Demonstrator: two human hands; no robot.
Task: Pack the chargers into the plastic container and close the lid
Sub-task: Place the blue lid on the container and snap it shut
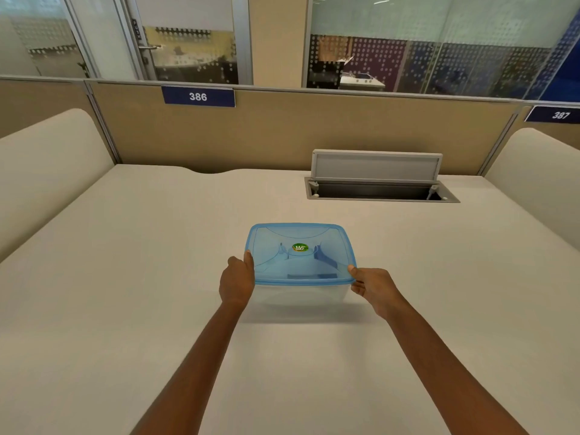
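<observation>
A clear plastic container [301, 293] with a translucent blue lid [299, 243] sits on the middle of the white desk [141, 277]. The lid lies flat over the top and carries a small round green sticker [299, 247]. My left hand [237, 282] grips the container's left side, thumb on the lid's rim. My right hand [372, 287] holds the near right corner, thumb on the lid's edge. Pale shapes show faintly through the lid; I cannot tell what they are. No charger lies in plain sight on the desk.
An open cable hatch [379, 189] with its grey flap raised is set in the desk at the back right. A beige partition [282, 133] with labels 386 and 387 closes off the far edge. Rounded side dividers [47, 171] stand left and right.
</observation>
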